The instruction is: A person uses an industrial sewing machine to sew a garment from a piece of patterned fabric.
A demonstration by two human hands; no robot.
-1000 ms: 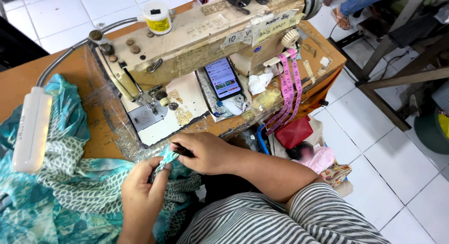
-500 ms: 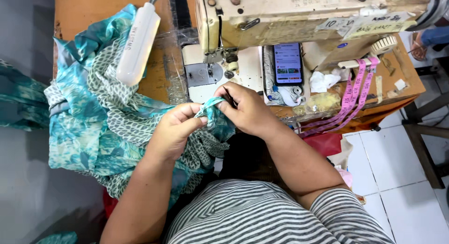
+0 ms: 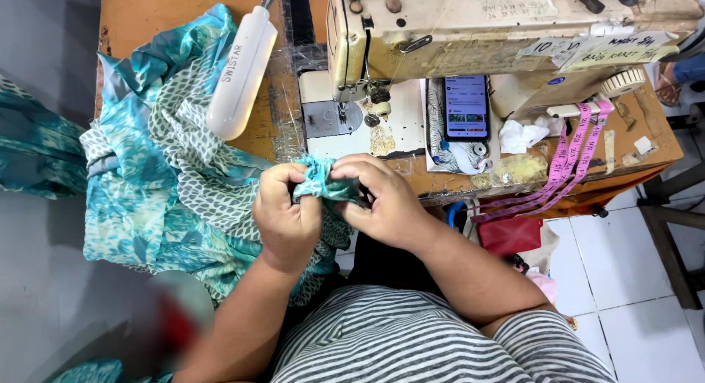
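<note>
A bunched strip of teal fabric (image 3: 321, 183) sits pinched between both hands just in front of the sewing machine (image 3: 470, 38), short of its needle plate (image 3: 332, 118). The left hand (image 3: 288, 215) and right hand (image 3: 382, 199) are both closed on it, fingers gathering the folds. Nothing lies under the needle, so stitching looks not yet begun. The rest of the teal garment (image 3: 154, 177) spills left of the machine, under the white lamp (image 3: 241, 74); a phone (image 3: 465, 106) and pink measuring tape (image 3: 569, 159) lie to the machine's right.

A sewing machine (image 3: 470, 30) is set on the counter (image 3: 147, 16), a phone (image 3: 465, 106) lodged beneath its arm. A lamp (image 3: 239, 74) is seen left of it, above heaped fabric (image 3: 154, 185). A measuring tape (image 3: 573, 152) is draped, apparently, over the counter's right edge.
</note>
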